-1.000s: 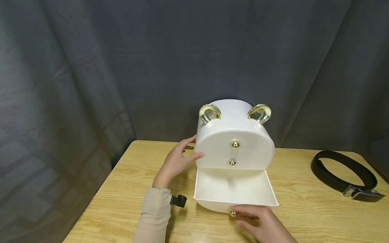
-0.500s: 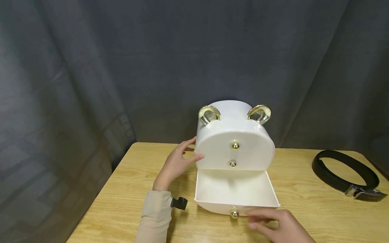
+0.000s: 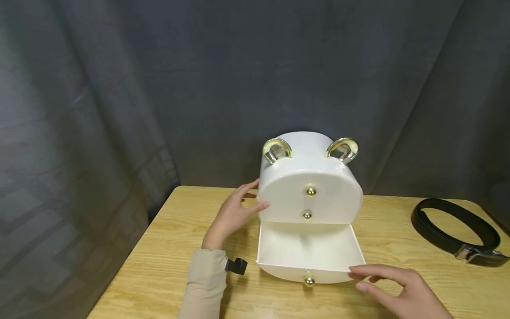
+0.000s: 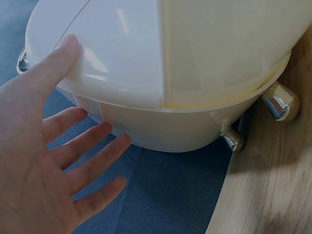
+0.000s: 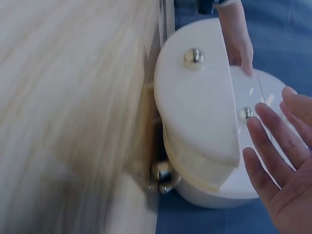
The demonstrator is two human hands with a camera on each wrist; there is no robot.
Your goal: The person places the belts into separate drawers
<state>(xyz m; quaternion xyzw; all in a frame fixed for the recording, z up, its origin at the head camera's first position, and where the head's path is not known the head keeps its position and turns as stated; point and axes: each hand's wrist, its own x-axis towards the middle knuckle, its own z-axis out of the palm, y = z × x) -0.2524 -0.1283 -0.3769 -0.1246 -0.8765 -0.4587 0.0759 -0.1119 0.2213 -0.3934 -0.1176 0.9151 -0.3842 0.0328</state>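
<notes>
A white rounded storage box [image 3: 287, 199] with gold ears [image 3: 276, 150] stands on the table, its bottom drawer [image 3: 279, 272] pulled out toward me. The drawer holds nothing that shows. My left hand [image 3: 231, 217] is at the box's left side, thumb against the front face and the other fingers straight and spread along the side, as the left wrist view shows. Beside the drawer's right front corner is my right hand [image 3: 412, 290], fingers extended and holding nothing. A gold knob [image 3: 309, 281] sits on the drawer front, left of that hand. Two more gold knobs [image 3: 311, 191] mark the upper front.
A coiled black belt [image 3: 434, 235] with a metal buckle lies on the wooden table [image 3: 159, 266] at the right. Dark grey curtain [image 3: 239, 79] hangs behind and along the left side. A black strap [image 3: 236, 265] is at the left sleeve cuff.
My right hand has let go of the bottom drawer's knob and moved right to the drawer's front corner. The drawer stays pulled out; my left hand stays at the box's side.
</notes>
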